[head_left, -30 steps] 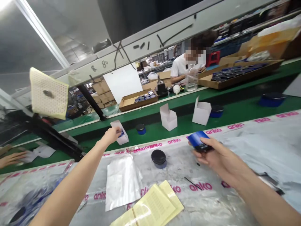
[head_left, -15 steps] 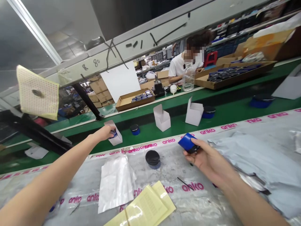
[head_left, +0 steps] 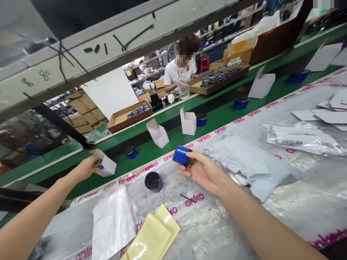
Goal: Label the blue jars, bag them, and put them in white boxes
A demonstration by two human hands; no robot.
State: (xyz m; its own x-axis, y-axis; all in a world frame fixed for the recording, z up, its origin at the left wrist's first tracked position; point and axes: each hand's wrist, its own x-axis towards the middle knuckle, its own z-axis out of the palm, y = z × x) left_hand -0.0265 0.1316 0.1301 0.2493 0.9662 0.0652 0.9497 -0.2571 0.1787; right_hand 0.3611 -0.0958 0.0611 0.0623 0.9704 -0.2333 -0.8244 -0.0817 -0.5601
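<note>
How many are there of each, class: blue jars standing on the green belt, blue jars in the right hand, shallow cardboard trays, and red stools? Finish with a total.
Belt jars: 4
Jar in hand: 1
Cardboard trays: 2
Red stools: 1
Total: 8

Blue jar [head_left: 180, 154]; white box [head_left: 108, 168]; pink-lettered grey sheeting [head_left: 173, 184].

A pale grey metal beam [head_left: 173, 22] slants above a grey plastic-covered tabletop [head_left: 217, 227] with pink lettering and a long green strip [head_left: 137, 135] beside it, while farther back stand a slim black post [head_left: 63, 126], a white rectangular panel [head_left: 111, 94], stacked brown cardboard boxes [head_left: 86, 104], a red plastic stool [head_left: 204, 65] and long, cluttered shelves [head_left: 222, 33].
</note>
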